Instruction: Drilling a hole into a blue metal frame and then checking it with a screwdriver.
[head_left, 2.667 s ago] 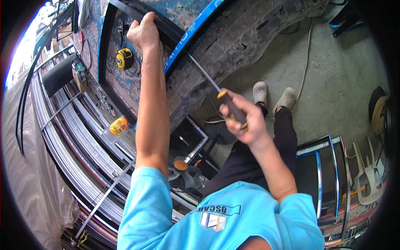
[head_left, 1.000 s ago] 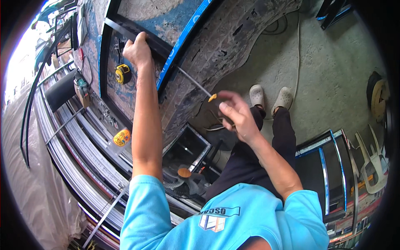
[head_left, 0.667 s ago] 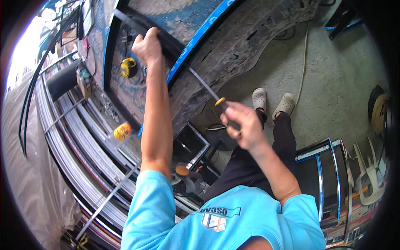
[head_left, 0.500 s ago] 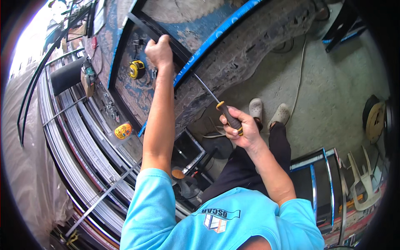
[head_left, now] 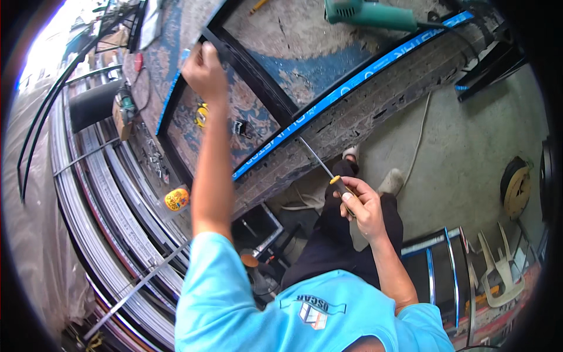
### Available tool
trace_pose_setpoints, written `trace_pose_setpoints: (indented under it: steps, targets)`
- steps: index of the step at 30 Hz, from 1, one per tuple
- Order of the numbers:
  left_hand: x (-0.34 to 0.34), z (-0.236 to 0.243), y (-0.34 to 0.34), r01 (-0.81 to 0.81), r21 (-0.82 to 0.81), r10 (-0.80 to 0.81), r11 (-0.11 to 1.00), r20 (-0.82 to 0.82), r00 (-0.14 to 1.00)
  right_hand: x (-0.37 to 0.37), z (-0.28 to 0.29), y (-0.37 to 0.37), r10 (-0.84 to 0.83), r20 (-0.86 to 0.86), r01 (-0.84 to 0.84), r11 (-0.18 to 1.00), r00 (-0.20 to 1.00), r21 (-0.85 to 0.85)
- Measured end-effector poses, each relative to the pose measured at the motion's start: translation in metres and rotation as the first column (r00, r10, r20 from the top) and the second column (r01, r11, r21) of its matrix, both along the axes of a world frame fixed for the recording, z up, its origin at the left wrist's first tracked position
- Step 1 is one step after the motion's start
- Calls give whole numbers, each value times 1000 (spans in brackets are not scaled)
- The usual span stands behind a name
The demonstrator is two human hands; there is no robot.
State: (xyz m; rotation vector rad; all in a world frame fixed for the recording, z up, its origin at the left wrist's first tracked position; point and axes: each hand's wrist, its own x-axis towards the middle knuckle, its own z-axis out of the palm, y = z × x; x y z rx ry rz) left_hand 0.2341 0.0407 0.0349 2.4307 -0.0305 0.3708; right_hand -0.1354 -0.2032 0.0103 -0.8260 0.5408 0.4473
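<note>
My right hand [head_left: 365, 206] is wrapped round the dark and yellow handle of a screwdriver [head_left: 318, 157]. Its thin shaft points up and left, the tip close to the near edge of a black metal frame [head_left: 258, 79] with blue printed film along its side. Tip and frame look slightly apart. Over the far left part of the frame, by the end of its crossbar, is my left hand [head_left: 205, 73], curled and a little blurred; what its fingers hold, if anything, is hidden. A yellow tape measure [head_left: 201, 115], partly behind my left forearm, and a small black piece [head_left: 239, 127] lie inside the frame.
A green power tool [head_left: 372, 14] with a dark cord lies on the worn bench [head_left: 358, 132], top right. Long metal profiles [head_left: 117, 205] are stacked at left, beside a tub with an orange lid [head_left: 176, 199]. A cable [head_left: 417, 138] crosses the floor.
My left hand has moved left along the crossbar to its far end. The screwdriver has drawn back from the frame's edge with my right hand. The view has shifted, bringing the green tool in.
</note>
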Motion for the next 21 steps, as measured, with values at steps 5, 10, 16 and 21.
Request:
trace_pose_setpoints:
  steps: [5, 10, 16, 21]
  targets:
    - [178, -14, 75, 278, 322, -311, 905, 53, 949, -2, 12, 28, 90, 348, 87, 883, 933, -462]
    - [162, -48, 39, 132, 185, -126, 974, -47, 991, -1, 0, 37, 181, 380, 158, 690, 907, -707]
    - [163, -46, 41, 165, 119, -157, 979, -77, 985, -5, -16, 38, 101, 384, 130, 837, 918, -531]
    - [159, -46, 42, 244, 63, -237, 968, -108, 966, -15, -25, 46, -30, 339, 149, 931, 940, -332]
